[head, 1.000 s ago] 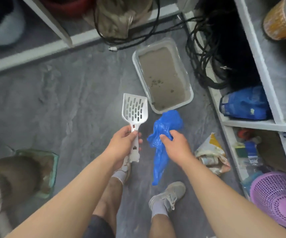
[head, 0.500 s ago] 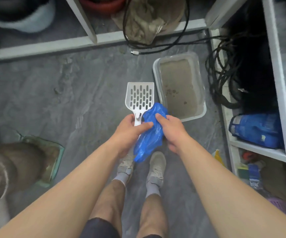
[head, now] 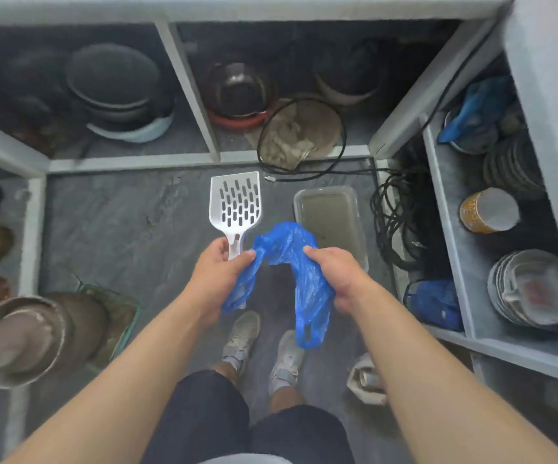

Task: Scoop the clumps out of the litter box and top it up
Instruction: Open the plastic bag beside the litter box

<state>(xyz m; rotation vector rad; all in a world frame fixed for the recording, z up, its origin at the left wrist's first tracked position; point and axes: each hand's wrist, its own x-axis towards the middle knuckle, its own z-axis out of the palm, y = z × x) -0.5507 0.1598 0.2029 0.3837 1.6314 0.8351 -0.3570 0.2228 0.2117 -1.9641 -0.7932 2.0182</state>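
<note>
My left hand (head: 219,274) grips the handle of a white slotted litter scoop (head: 235,204) and also pinches one edge of a blue plastic bag (head: 287,252). My right hand (head: 336,276) holds the bag's other edge, so the bag is stretched between both hands and hangs down over my shoes. The clear rectangular litter box (head: 358,212), filled with grey-brown litter, sits on the floor just beyond my right hand, partly hidden by the bag.
Grey shelving surrounds the floor on three sides. Coiled black cables (head: 396,222) lie right of the box. A blue litter sack (head: 435,304) sits on the low right shelf. A brown jar (head: 36,336) stands at left; a crumpled packet (head: 366,380) lies by my right foot.
The view has lifted and pulled back from the box. My left hand now pinches the bag along with the scoop, and both hands have drawn the bag apart.
</note>
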